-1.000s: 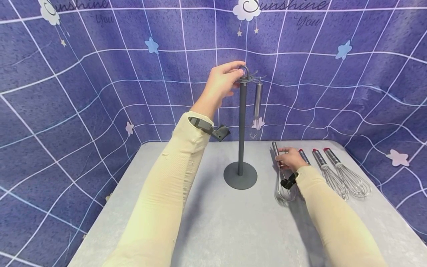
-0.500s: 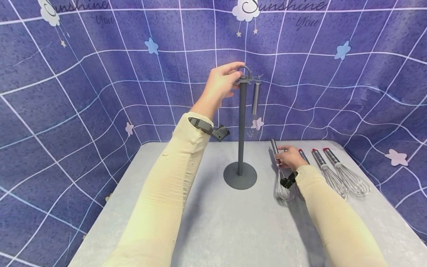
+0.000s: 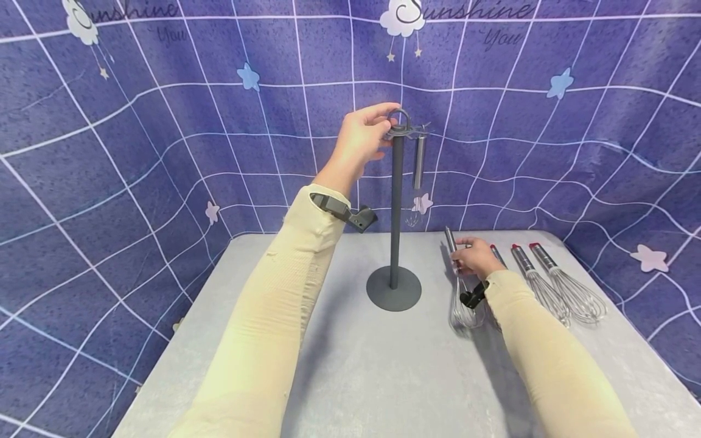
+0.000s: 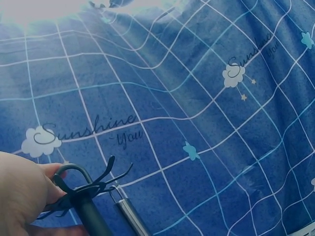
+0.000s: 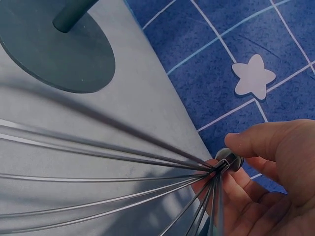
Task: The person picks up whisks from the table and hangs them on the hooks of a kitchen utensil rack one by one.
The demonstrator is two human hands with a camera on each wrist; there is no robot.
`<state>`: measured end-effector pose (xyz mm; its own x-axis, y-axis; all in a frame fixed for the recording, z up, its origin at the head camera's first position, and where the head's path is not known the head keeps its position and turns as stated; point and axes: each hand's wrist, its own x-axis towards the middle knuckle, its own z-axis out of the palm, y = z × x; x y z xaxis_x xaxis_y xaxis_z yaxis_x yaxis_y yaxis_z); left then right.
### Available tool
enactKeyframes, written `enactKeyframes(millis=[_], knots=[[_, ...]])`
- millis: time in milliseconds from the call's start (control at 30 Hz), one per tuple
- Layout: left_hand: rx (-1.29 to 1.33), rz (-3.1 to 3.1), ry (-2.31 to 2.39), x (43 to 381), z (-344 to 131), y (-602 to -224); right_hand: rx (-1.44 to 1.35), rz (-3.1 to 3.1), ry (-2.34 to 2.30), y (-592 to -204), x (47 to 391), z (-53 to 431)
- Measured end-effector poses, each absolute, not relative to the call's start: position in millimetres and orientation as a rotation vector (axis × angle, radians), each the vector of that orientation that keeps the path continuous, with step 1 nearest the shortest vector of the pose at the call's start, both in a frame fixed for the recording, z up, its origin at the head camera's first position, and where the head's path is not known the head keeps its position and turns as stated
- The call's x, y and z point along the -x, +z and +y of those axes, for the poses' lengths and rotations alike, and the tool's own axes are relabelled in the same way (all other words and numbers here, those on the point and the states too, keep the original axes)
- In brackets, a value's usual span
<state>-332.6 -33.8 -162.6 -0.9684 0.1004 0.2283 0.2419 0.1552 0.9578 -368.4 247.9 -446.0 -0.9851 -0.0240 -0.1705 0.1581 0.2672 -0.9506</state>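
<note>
A dark grey hook stand (image 3: pixel 397 213) rises from a round base. At its top, my left hand (image 3: pixel 362 131) pinches the hooked crown beside the loop; the left wrist view shows its thumb and fingers around the crown (image 4: pixel 81 191). From a hook on the right side hangs a small whisk (image 3: pixel 419 161), handle up, its wires faint against the backdrop. To the right of the base, my right hand (image 3: pixel 475 258) grips a larger metal whisk (image 3: pixel 462 310) near where handle meets wires. That whisk's handle end points away, and its wires spread toward me in the right wrist view (image 5: pixel 123 152).
Two more whisks with red-tipped handles, one (image 3: pixel 539 292) beside the other (image 3: pixel 575 286), lie on the right of the grey table (image 3: pixel 350 365). Another handle (image 3: pixel 498 255) shows partly behind my right hand. A blue gridded curtain (image 3: pixel 274 152) encloses the back and sides.
The hanging whisk has shifted slightly left and in toward the pole as the hooks turned. The handle end of the whisk in my right hand has risen a little. Both hands keep their grip.
</note>
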Motion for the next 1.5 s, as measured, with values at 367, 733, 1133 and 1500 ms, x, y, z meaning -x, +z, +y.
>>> enactKeyframes(millis=[367, 733, 1133, 1500], knots=[[0.333, -2.226, -1.991, 334.1, -31.7, -164.1, -0.117, 2.388, -1.818, -441.6, 367.7, 246.3], [0.371, -2.164, -2.036, 336.5, -33.1, -168.9, -0.115, 2.385, -1.826, -436.0, 366.0, 246.9], [0.430, -2.138, -1.806, 337.0, -28.7, -176.4, -0.092, 2.410, -1.847, -426.3, 366.8, 247.6], [0.427, -2.138, -1.581, 338.4, -25.2, -181.3, -0.063, 2.450, -1.879, -424.1, 364.8, 246.6]])
